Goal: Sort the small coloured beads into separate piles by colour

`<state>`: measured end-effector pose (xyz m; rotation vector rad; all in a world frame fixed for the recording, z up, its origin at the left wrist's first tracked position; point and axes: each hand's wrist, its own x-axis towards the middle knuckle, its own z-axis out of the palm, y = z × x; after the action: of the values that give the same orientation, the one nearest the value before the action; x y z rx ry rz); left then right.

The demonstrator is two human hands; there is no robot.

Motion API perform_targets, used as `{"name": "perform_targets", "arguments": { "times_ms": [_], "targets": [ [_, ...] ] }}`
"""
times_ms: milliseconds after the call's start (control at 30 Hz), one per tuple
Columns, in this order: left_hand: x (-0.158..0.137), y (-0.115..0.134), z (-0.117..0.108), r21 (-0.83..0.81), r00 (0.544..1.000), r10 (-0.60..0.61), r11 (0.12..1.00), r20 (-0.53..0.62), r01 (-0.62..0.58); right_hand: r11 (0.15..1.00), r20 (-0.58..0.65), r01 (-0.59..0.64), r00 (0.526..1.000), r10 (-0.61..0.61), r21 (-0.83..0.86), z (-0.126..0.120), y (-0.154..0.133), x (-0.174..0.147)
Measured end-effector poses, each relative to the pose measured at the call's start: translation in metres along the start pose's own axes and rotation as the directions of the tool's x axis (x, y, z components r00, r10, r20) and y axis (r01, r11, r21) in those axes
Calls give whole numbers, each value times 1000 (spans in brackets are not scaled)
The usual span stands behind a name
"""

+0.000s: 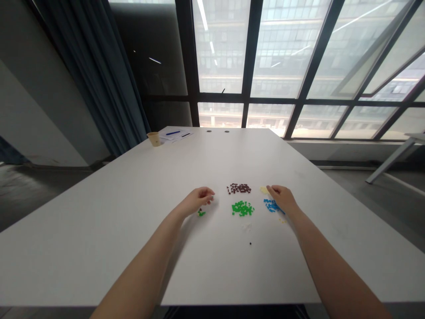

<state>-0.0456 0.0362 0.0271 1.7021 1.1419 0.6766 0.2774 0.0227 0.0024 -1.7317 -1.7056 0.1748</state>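
My left hand (pixel 198 200) hovers just above the table, its fingers loosely curled and apart, with nothing visible in them. Below its wrist lies a small built piece (pixel 201 213) of green, dark and yellow bricks. On the right, my right hand (pixel 282 198) has its fingertips pressed together at the edge of a pale yellow brick pile (pixel 264 190); whatever they pinch is hidden. Blue bricks (pixel 270 204) lie right beside and partly under that hand. Between the hands are a pile of dark brown bricks (pixel 239 188) and a pile of green bricks (pixel 242 208).
Nearer to me lie a few white pieces (pixel 246 227), one small black piece (pixel 250 243) and some yellow-orange pieces (pixel 282 220). A paper cup (pixel 154 139) stands at the far left edge, beside papers (pixel 172 136) with pens. The white table (pixel 212 274) reaches toward the windows.
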Motion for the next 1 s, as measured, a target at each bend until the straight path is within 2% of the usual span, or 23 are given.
{"name": "perform_targets", "arguments": {
  "times_ms": [133, 300, 433, 500, 600, 733, 867, 1000],
  "targets": [
    [-2, 10, 25, -333, 994, -64, 939, 86, 89, 999, 16, 31, 999, -31, 14, -1, -6, -2],
    [-4, 8, 43, -522, 980, -116, 833, 159, 183, 997, 10, 73, 997, -73, 24, 1, -7, -3],
    [-4, 5, 45, -514, 973, -105, 834, 204, 198, 995, 5, 96, 995, -96, 21, 3, -8, -3],
    [-3, 3, 44, -490, 979, -73, 857, 189, 158, 993, 12, 114, 993, -114, 4, 3, -10, -4],
    [-1, 2, 45, -448, 987, -32, 888, 157, 100, 977, 24, 211, 977, -210, -28, 2, -20, -6],
    [-2, 6, 46, -392, 988, -32, 916, 151, 89, 927, 56, 372, 926, -374, 36, 4, -46, -18],
    [-4, 10, 47, -322, 982, 1, 945, 191, 61, 841, 77, 521, 841, -535, 148, 14, -77, -36],
    [-4, 7, 48, -309, 971, 56, 951, 233, 20, 796, 111, 586, 790, -603, 151, 24, -94, -48]
  ]
}}
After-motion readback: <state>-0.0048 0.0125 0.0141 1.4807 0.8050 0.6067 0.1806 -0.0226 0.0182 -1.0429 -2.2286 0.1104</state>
